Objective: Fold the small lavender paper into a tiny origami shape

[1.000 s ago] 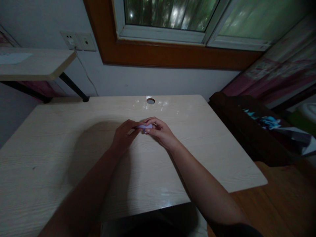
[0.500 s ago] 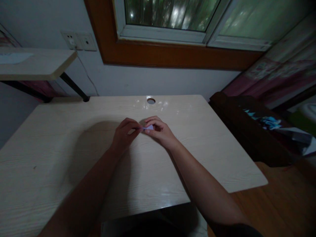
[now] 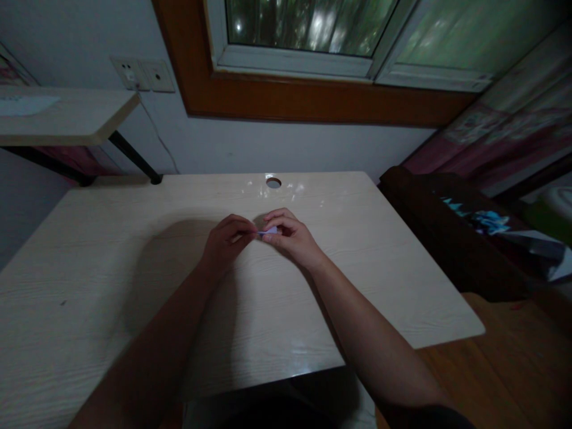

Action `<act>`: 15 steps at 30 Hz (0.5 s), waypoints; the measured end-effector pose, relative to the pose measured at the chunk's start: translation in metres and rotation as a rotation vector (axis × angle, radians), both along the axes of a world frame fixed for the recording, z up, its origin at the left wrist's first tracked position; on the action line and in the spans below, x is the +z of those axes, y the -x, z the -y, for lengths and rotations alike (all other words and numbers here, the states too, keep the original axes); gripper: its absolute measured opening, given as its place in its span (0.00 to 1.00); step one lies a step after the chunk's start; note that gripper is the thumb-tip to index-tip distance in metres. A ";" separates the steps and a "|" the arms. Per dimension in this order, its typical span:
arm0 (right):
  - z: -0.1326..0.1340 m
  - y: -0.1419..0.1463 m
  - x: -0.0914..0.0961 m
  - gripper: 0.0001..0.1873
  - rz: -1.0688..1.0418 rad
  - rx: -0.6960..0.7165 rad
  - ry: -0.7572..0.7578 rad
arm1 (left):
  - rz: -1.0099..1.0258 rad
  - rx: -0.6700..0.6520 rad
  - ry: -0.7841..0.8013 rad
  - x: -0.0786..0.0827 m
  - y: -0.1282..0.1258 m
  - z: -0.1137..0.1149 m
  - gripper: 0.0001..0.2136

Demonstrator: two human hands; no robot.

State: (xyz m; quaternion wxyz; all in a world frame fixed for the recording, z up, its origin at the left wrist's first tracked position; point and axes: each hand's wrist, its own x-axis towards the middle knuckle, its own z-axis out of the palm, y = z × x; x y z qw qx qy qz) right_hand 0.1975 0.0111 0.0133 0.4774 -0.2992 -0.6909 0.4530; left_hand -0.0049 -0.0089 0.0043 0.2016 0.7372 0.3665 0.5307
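Observation:
Between my two hands is a small, pale lilac piece that looks like folded paper (image 3: pixel 271 230), mostly covered by fingers. My left hand (image 3: pixel 226 241) pinches its left end between thumb and fingertips. From the other side, my right hand (image 3: pixel 292 237) grips it, thumb below and fingers curled over the top. Both hands are just above or resting on the pale wood-grain table (image 3: pixel 277 316); which of the two I cannot tell. How the piece is folded is hidden.
A raised shelf (image 3: pixel 102 122) on black legs stands at the back left, with a paper sheet (image 3: pixel 27 105) on it. A round cable hole (image 3: pixel 273 183) lies near the table's back edge. Right of the table is a dark brown piece of furniture (image 3: pixel 447 238) with things on it.
The hands stay in nearly the same place. The fingers have shifted slightly around the lilac piece, and a little less of it shows at the right hand.

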 end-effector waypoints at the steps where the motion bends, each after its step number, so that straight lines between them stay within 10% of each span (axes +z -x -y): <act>1: 0.000 0.000 -0.001 0.08 0.008 0.003 -0.003 | -0.012 -0.019 0.005 0.000 0.000 0.000 0.04; 15: 0.001 -0.001 -0.001 0.05 0.087 -0.041 -0.115 | -0.029 -0.022 0.022 0.002 -0.002 0.001 0.03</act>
